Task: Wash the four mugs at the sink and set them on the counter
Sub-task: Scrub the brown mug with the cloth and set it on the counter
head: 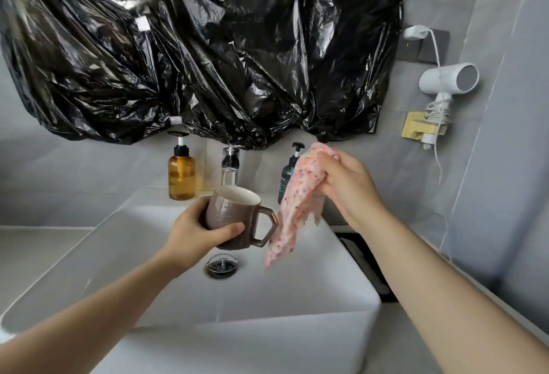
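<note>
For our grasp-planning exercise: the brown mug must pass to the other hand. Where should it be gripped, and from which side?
Probably the handle, from the right: the mug is near upright, its angular handle juts right, clear of the left hand wrapped round the body. The right hand must first drop the cloth.

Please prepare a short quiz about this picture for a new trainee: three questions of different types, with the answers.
1. True or false: the grip of the left hand holds the brown glazed ceramic mug above the white rectangular sink basin.
2. What is in the grip of the right hand? A) a yellow sponge B) the pink speckled cloth C) a steel brush
3. Fill in: the mug's handle points toward the ____ hand.
Key: 1 true; 2 B; 3 right.
</note>
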The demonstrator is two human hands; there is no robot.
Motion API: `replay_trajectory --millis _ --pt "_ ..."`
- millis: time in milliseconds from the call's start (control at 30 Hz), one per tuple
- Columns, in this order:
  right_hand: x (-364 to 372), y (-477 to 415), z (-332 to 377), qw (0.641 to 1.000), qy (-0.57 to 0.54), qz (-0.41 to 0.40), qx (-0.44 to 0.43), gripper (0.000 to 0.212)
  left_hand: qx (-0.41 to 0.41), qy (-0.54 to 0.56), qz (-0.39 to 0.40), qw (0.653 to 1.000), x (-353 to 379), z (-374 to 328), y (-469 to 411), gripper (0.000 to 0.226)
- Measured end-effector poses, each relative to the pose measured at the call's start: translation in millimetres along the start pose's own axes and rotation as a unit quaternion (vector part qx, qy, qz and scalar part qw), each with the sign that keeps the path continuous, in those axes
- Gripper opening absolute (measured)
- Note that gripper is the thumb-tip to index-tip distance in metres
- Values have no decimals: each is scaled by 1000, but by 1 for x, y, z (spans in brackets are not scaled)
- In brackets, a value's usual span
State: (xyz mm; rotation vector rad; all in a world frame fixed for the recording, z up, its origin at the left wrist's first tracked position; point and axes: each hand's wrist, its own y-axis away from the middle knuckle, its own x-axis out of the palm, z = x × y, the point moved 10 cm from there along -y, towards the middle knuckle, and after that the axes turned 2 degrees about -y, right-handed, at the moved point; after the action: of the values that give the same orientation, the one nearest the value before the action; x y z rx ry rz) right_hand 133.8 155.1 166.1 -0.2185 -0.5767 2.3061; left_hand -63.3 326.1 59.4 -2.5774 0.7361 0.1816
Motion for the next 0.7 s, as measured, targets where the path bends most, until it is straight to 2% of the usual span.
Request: replay_trajectory --millis 100,233,400,533,600,700 --pt "11 -11 -7 988 127 -22 -86 23 8 0 -6 1000 -7 1 -20 68" --pt "27 -21 -15 966 184 -71 -169 19 7 20 -18 1000 -8 13 -40 74" --pt "55 -40 -77 994 91 17 -65 40 -2 25 1 1000 -9 38 -47 73" --pt "62 -29 -101 993 78 77 -42 51 2 27 27 999 -3 46 -45 73" --pt "54 -28 -101 994 77 67 -50 47 1 18 37 999 3 48 -45 74" --pt "32 -27 -101 998 50 -22 -40 24 2 0 48 999 6 49 -45 75"
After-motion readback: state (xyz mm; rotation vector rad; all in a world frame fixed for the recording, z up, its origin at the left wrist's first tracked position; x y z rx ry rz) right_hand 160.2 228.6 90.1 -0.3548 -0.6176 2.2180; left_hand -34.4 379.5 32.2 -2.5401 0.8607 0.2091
